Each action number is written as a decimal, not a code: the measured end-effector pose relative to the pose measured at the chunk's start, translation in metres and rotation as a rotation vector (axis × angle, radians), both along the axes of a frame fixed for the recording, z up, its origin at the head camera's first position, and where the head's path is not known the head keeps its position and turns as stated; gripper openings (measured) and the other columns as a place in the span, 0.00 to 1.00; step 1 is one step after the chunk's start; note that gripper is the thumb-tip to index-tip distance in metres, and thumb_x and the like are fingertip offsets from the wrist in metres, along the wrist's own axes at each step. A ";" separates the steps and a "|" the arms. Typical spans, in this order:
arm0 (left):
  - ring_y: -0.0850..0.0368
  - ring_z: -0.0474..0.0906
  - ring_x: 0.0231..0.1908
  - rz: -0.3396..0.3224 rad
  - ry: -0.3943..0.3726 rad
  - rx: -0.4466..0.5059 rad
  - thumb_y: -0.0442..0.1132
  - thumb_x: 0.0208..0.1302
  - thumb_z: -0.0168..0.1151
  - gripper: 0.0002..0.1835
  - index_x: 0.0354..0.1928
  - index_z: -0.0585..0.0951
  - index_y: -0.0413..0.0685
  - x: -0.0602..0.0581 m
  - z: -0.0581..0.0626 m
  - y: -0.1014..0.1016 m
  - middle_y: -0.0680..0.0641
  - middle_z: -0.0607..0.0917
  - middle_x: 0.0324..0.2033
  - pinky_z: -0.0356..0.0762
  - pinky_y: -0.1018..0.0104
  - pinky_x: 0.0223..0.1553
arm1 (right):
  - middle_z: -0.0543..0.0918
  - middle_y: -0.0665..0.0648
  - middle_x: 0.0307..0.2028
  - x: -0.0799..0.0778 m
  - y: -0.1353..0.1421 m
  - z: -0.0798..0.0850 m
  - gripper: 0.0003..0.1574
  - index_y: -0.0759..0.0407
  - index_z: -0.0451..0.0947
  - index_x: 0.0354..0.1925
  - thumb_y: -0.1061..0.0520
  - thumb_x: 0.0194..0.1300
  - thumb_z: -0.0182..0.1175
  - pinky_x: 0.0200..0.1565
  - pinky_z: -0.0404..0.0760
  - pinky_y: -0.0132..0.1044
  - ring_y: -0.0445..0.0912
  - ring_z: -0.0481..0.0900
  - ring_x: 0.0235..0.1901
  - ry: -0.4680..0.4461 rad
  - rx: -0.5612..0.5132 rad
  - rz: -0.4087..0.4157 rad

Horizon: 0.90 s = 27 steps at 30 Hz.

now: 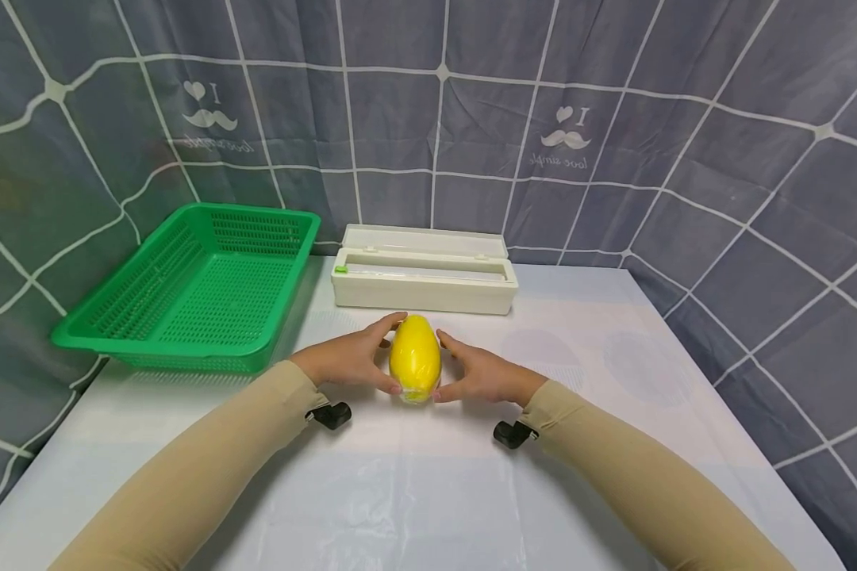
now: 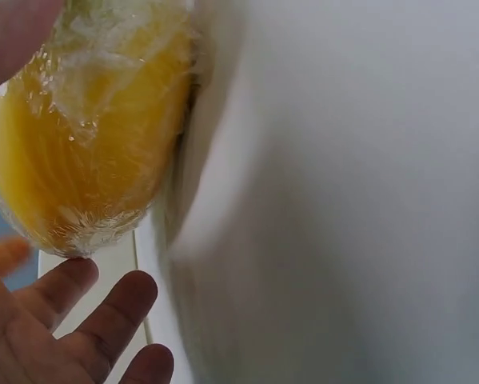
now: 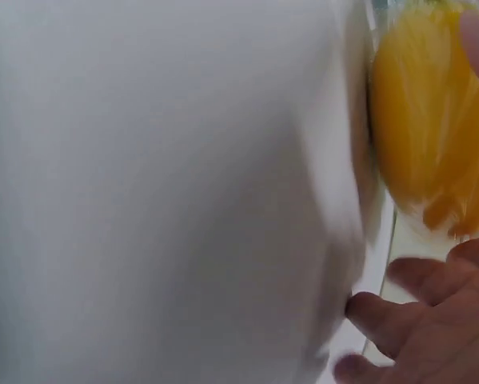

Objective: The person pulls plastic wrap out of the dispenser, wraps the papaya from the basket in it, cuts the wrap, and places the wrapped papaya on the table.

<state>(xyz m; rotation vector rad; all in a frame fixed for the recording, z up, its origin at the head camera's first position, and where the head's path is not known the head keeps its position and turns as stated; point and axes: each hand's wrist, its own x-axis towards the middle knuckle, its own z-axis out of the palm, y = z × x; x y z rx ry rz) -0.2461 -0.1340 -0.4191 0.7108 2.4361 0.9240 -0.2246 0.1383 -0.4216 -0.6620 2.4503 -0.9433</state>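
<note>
A yellow oval fruit, wrapped in clear plastic film, is on the white table between both hands. In the left wrist view the film on the fruit is crinkled and gathered at the ends. My left hand flanks it, thumb at the near end and a fingertip at the far end, the other fingers spread. On the opposite side my right hand has its thumb beside the near end and its index finger beside the upper side. The right wrist view shows the right fingers loosely spread below the fruit.
Behind the fruit stands a white film dispenser box with its lid raised and a green slider at the left. A green plastic basket sits at the left of the table. Grey checked curtains surround the back and sides.
</note>
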 end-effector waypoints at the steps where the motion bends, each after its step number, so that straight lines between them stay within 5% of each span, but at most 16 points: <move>1: 0.40 0.66 0.76 -0.014 0.005 0.005 0.57 0.53 0.83 0.68 0.85 0.43 0.62 0.000 0.001 0.000 0.45 0.55 0.83 0.65 0.34 0.74 | 0.54 0.61 0.83 0.000 -0.001 0.000 0.72 0.54 0.41 0.86 0.43 0.63 0.76 0.82 0.50 0.59 0.58 0.53 0.83 0.002 -0.001 0.010; 5: 0.39 0.67 0.74 -0.038 -0.015 0.038 0.53 0.53 0.84 0.69 0.86 0.42 0.63 0.002 0.003 0.001 0.45 0.53 0.83 0.66 0.35 0.74 | 0.59 0.58 0.82 0.001 -0.004 0.002 0.69 0.53 0.45 0.86 0.46 0.62 0.77 0.82 0.51 0.57 0.54 0.54 0.83 0.039 -0.012 0.008; 16: 0.43 0.67 0.76 -0.032 -0.017 0.038 0.52 0.52 0.84 0.70 0.84 0.40 0.59 0.003 -0.005 0.014 0.41 0.68 0.77 0.58 0.40 0.79 | 0.64 0.58 0.80 0.006 -0.001 0.014 0.64 0.55 0.57 0.82 0.46 0.58 0.80 0.80 0.57 0.60 0.58 0.60 0.80 0.096 -0.003 -0.110; 27: 0.46 0.64 0.77 -0.002 -0.009 -0.002 0.63 0.51 0.81 0.68 0.84 0.45 0.60 0.004 -0.008 0.016 0.44 0.65 0.79 0.55 0.40 0.80 | 0.59 0.60 0.82 0.006 0.005 0.009 0.67 0.56 0.50 0.84 0.43 0.61 0.78 0.80 0.57 0.59 0.58 0.58 0.81 0.097 0.045 -0.084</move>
